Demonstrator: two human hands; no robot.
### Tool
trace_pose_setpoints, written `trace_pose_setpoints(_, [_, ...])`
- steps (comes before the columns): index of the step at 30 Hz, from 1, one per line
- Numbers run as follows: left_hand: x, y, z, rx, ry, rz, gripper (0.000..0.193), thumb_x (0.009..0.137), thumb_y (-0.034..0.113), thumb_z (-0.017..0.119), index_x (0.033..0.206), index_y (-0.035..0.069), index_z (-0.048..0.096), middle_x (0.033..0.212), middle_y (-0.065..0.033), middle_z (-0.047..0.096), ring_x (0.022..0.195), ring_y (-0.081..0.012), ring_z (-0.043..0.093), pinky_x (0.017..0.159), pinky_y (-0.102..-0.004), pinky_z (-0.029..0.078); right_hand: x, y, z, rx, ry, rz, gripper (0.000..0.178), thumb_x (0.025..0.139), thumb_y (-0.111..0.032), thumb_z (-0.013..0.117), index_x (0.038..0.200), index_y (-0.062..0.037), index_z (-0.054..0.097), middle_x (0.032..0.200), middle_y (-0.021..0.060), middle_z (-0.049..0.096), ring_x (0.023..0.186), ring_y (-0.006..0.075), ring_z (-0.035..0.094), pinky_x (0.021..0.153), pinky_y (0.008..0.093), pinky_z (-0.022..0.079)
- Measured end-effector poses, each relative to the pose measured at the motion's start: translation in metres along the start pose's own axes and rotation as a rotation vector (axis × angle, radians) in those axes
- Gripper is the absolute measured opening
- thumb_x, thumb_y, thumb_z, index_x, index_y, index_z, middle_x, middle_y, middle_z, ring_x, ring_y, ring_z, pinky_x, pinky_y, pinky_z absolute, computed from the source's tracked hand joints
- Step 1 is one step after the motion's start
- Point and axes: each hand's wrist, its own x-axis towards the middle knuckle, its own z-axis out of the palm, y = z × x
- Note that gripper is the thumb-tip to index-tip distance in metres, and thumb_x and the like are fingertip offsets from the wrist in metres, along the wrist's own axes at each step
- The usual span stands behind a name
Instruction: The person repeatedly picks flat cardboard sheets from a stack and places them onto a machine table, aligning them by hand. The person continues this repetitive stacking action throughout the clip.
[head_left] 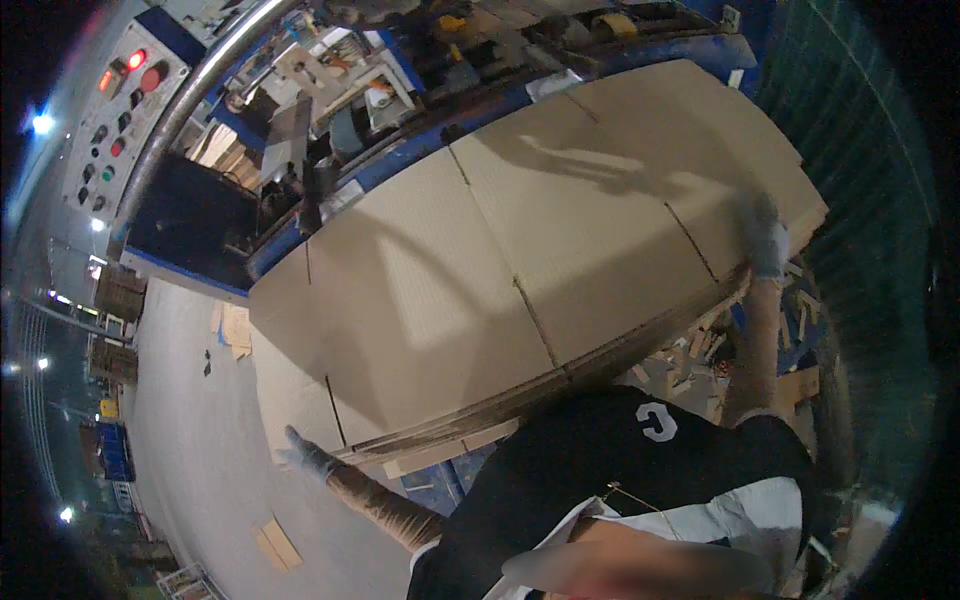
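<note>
A stack of flat, slotted brown cardboard sheets (470,270) spreads wide in front of me, its far edge against a blue machine. My left hand (308,456), in a grey glove, is at the near left corner of the stack. Its fingers are stretched out and apart, next to the cardboard edge. On the right end of the stack lies my right hand (768,245), also gloved. Motion smears its fingers, so their grip on the sheets does not show.
Beyond the stack stands the machine (400,155) with a metal rail. A control panel (125,110) with lit red lamps is at the far left. Cardboard scraps (700,350) litter the area at right, beside a dark green curtain (870,180). A cardboard piece (277,545) lies on the floor.
</note>
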Motion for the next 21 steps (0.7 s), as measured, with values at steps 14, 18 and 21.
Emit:
trace_pose_setpoints(14, [0.099, -0.021, -0.055, -1.529, -0.468, 0.362, 0.039, 0.096, 0.019, 0.051, 0.126, -0.005, 0.050, 0.128, -0.0145, 0.055, 0.114, -0.0211, 0.052, 0.099, -0.0340, 0.041, 0.023, 0.017, -0.002, 0.927, 0.427, 0.152, 0.045, 0.087, -0.036, 0.062, 0.122, -0.0070, 0.062, 0.123, 0.0132, 0.061, 0.106, 0.0292, 0.061, 0.090, 0.0364, 0.047])
trace_pose_setpoints(18, [0.111, 0.047, -0.083, -1.343, -0.480, 0.322, 0.040, 0.099, 0.025, 0.048, 0.128, -0.003, 0.051, 0.126, -0.0095, 0.057, 0.111, -0.0172, 0.054, 0.096, -0.0322, 0.041, 0.004, -0.010, -0.008, 0.112, 0.629, 0.181, 0.057, 0.086, -0.032, 0.065, 0.130, 0.0026, 0.051, 0.118, 0.0124, 0.061, 0.101, 0.0266, 0.061, 0.088, 0.0354, 0.049])
trace_pose_setpoints(21, [0.110, 0.066, -0.091, -1.543, -0.589, 0.104, 0.040, 0.099, 0.026, 0.049, 0.129, 0.000, 0.051, 0.125, -0.0081, 0.058, 0.110, -0.0175, 0.055, 0.095, -0.0326, 0.042, -0.002, -0.026, -0.015, 1.325, 0.447, 0.025, 0.056, 0.087, -0.020, 0.065, 0.134, 0.0040, 0.045, 0.116, 0.0117, 0.061, 0.103, 0.0251, 0.060, 0.089, 0.0358, 0.049])
